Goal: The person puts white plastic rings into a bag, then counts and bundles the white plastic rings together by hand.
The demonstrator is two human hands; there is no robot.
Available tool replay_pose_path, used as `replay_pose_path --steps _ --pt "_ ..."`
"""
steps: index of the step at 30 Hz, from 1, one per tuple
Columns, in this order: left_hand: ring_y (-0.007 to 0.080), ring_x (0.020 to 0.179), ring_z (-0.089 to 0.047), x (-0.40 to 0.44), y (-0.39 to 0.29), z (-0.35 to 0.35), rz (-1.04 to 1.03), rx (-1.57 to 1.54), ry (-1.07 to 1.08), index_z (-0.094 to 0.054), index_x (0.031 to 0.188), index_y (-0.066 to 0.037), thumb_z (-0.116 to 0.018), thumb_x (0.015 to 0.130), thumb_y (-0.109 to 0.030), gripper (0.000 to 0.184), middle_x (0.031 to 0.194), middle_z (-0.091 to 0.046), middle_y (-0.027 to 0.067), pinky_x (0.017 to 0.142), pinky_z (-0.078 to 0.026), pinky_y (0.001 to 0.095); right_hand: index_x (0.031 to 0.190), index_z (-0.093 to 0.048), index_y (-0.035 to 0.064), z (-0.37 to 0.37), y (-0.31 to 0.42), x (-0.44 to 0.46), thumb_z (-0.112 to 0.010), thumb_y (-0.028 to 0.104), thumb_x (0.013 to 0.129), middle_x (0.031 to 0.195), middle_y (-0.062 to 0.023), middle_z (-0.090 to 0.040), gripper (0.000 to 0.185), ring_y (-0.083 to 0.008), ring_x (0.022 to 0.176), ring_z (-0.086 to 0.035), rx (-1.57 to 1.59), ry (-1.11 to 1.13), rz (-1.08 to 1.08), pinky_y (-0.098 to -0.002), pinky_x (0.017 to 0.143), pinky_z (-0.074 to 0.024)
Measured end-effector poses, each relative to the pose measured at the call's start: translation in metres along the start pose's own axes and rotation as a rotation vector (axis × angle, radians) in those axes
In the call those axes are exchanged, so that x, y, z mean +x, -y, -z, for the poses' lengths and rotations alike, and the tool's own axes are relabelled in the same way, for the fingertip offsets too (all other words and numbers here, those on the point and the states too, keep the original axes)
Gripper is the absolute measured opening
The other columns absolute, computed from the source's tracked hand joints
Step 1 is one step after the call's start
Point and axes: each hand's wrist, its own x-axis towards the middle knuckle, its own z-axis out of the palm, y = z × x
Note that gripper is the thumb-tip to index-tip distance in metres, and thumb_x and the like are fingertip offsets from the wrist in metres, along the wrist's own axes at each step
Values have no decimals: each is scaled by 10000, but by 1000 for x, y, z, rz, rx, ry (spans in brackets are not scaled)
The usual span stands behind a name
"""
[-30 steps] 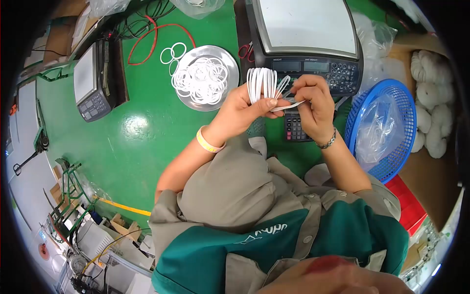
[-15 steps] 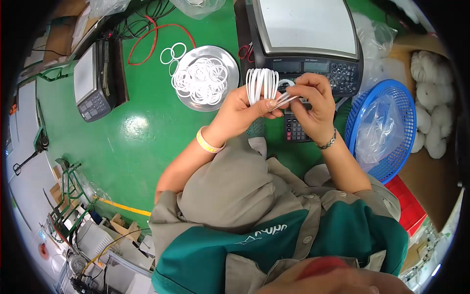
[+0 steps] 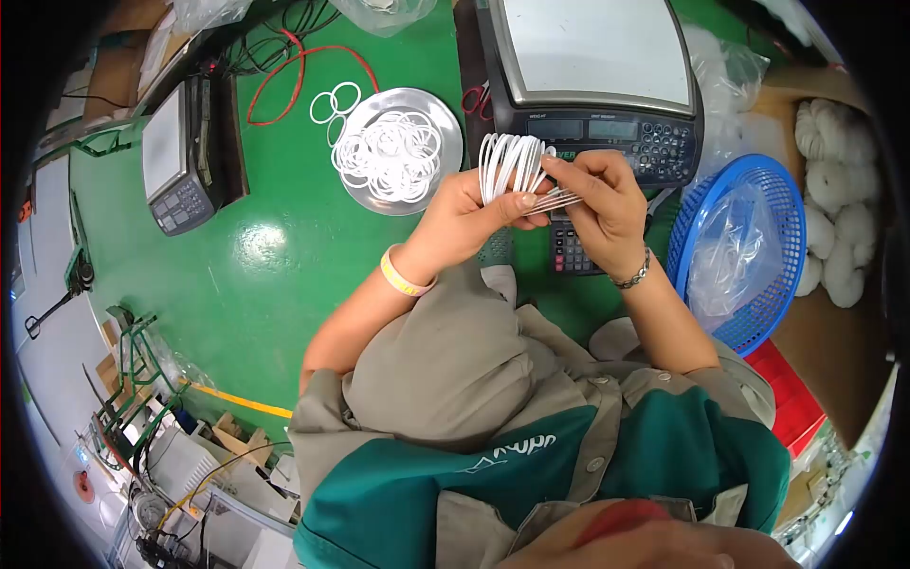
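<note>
A bunch of thin white rings (image 3: pixel 509 163) stands side by side in my left hand (image 3: pixel 464 216), whose thumb presses on their lower edge. My right hand (image 3: pixel 607 204) pinches several of the same rings at the right end of the bunch, where they fan out. To the left, a round metal plate (image 3: pixel 450 142) bears a loose pile of white rings (image 3: pixel 389 152). A few more rings (image 3: pixel 334 101) lie at its upper left rim, partly on the green surface. My fingers hide part of the rings I hold.
A large weighing scale (image 3: pixel 597 57) stands ahead, with a calculator (image 3: pixel 573 251) below it and red scissors (image 3: pixel 474 99) beside it. At the right are a blue basket (image 3: pixel 791 275) with plastic bags and a carton of white bundles (image 3: pixel 839 180). Another scale (image 3: pixel 175 156) is at left.
My right fingers have moved slightly left and up against the bunch. More rings now fan out between my hands, and the ring that stuck out at the right has joined the bunch.
</note>
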Motion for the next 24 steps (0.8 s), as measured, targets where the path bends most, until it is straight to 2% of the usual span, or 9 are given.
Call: replay_pose_path --steps 8,9,12,13,16,17,20,24 --pt "157 793 -608 0 1 0 -12 3 -8 -561 1015 15 -527 854 -116 210 929 -608 85 685 -502 259 985 -632 82 -2 -2 0 -549 -109 583 820 -59 -489 452 -143 654 -511 16 -58 13 -230 561 -426" --pt "156 789 -608 0 0 0 -9 11 -7 -559 1023 16 -525 855 -114 216 925 -609 86 684 -502 257 905 -628 63 -2 2 2 -560 -102 587 811 -60 -495 364 -151 686 -526 23 -78 -8 -232 574 -429" --pt "152 788 -608 0 -2 -2 12 14 -21 -556 1041 23 -522 856 -114 232 925 -609 87 684 -501 253 850 -596 44 0 -1 6 -555 -105 591 838 -68 -498 302 -170 729 -538 -54 -72 71 -245 594 -438" --pt "151 788 -608 0 -2 -2 18 9 -18 -559 1037 25 -524 855 -115 232 924 -609 86 684 -502 252 821 -562 32 1 0 4 -541 -112 590 899 -82 -490 273 -191 769 -540 -1 -17 24 -265 625 -447" --pt "152 786 -609 1 -2 -3 18 16 -14 -569 1023 24 -532 851 -113 223 916 -613 84 685 -504 253 890 -575 32 -3 -1 1 -524 -120 587 935 -87 -475 343 -198 777 -531 55 -30 -20 -274 644 -452" --pt "153 786 -609 1 -2 -3 19 9 -20 -571 1018 24 -534 849 -111 219 914 -614 84 684 -504 254 974 -596 56 -2 1 2 -507 -124 594 938 -84 -469 429 -191 776 -522 35 -5 -20 -272 655 -454" --pt "156 793 -609 0 0 -1 14 -2 -4 -569 1009 24 -537 848 -113 214 925 -611 85 685 -505 257 1046 -599 91 -3 -1 2 -492 -132 597 929 -80 -467 513 -185 769 -515 16 34 14 -267 653 -454" --pt "158 795 -609 0 -2 -2 11 -6 -8 -566 1001 22 -535 850 -117 208 924 -611 83 684 -504 256 1038 -609 96 -3 -3 1 -500 -122 595 924 -82 -475 505 -189 774 -519 21 18 19 -264 663 -456"
